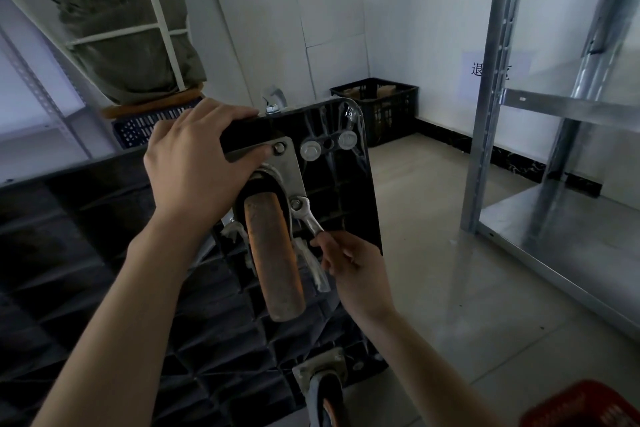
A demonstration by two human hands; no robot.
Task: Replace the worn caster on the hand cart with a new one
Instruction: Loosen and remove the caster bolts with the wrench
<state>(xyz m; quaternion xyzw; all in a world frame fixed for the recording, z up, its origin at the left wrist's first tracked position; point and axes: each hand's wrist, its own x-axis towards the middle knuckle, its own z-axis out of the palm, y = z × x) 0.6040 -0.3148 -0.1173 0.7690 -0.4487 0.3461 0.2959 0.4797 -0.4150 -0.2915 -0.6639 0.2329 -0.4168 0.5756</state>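
Cart (104,253): upturned, underside facing up. Caster (273,253): bolted at its corner. Left hand (194,166): gripping cart edge. Right hand (349,267): gripping wrench (308,215), seated on caster-plate bolt

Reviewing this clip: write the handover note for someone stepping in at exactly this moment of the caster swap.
Left hand grips the top edge of the upturned cart deck, steadying it. Right hand holds the wrench, its head on the lower-right bolt of the worn caster plate.
Done: not clear; the caster is still mounted, upper bolt in place.
Left: free the bolts, pull the caster, fit the new one, not in view.
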